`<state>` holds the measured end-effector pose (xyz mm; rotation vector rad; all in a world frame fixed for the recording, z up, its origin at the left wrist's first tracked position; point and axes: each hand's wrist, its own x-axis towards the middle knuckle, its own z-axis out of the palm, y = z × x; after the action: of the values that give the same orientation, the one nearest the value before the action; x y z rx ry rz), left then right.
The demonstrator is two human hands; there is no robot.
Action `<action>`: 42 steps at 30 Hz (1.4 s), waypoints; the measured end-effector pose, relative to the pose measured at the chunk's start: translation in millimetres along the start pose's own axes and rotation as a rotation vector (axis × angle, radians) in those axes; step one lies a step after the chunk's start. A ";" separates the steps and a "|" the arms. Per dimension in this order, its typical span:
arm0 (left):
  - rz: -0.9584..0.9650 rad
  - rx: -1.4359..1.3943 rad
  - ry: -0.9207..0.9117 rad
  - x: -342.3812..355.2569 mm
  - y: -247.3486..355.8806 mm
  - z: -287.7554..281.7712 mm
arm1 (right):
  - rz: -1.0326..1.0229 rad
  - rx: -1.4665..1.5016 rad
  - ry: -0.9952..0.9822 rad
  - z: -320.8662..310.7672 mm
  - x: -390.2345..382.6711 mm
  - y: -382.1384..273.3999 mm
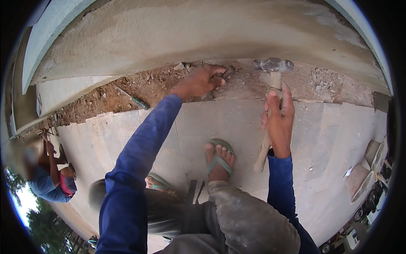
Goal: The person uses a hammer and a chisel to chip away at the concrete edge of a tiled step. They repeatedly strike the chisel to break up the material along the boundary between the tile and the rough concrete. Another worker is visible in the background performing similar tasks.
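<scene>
My right grip [282,125] wrapped around a wooden-handled hammer [275,80] while my left grip [197,82] hung at a small dark fragment [229,72] above a strip of broken earth [163,84], at the foot of a pale wall [190,34]. A green-handled screwdriver [139,102] lay to the left; another person [46,186], in blue, crouched farther off.

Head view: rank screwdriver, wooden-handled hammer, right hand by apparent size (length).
1. Wooden-handled hammer, head to handle end
2. Right hand, wrist to fingertips
3. Screwdriver, clearly shortest
</scene>
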<state>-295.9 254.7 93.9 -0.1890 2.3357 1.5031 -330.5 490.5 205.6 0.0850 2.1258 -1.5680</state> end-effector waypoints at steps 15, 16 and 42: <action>-0.118 -0.168 0.270 -54.1 -38.2 -24.1 | 0.072 0.001 -0.212 43.1 -1.3 26.9; -0.099 -0.122 0.286 -51.1 -41.4 -20.9 | 0.068 0.031 -0.215 44.9 -1.0 25.2; -0.096 0.113 0.034 -40.2 -58.8 -9.6 | -0.052 -0.351 -0.241 54.2 33.5 47.5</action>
<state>-243.2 217.8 62.0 -0.2949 2.3944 1.3292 -325.2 449.2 137.9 -0.2666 2.1840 -1.1433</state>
